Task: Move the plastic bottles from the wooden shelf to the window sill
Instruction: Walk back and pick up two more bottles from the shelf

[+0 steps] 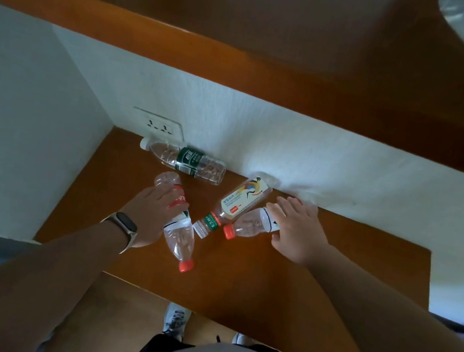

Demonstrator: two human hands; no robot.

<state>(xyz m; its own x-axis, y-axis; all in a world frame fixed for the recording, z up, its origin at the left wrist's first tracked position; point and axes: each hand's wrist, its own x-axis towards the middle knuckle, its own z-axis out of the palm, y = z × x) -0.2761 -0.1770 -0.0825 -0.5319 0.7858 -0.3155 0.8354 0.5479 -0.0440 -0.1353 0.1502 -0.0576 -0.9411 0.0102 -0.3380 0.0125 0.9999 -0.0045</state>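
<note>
**A:** What's on the wooden shelf [331, 271]?

**B:** Four plastic bottles, all lying on their sides near the socket [159, 125]. Right under the socket, against the wall, is the green-label bottle [186, 161], and nobody is touching it. Below the socket and a little to the right, the left hand [150, 211] curls over the red-label bottle [179, 228] at its label. Further right of the socket, the yellow-label bottle [235, 204] lies free. Beside it, the right hand [295, 230] holds the clear bottle [250, 225] between thumb and fingers.

**A:** So how should this lift go?

**B:** I'd close both hands round the middle of each bottle. They look empty, and thin plastic like that probably dents and slips. The clear bottle seems to touch the yellow-label one, so lift it straight up rather than drag it. Otherwise the neighbour may roll. The window sill isn't in view, so get both bottles clear of the shelf before turning.
</note>
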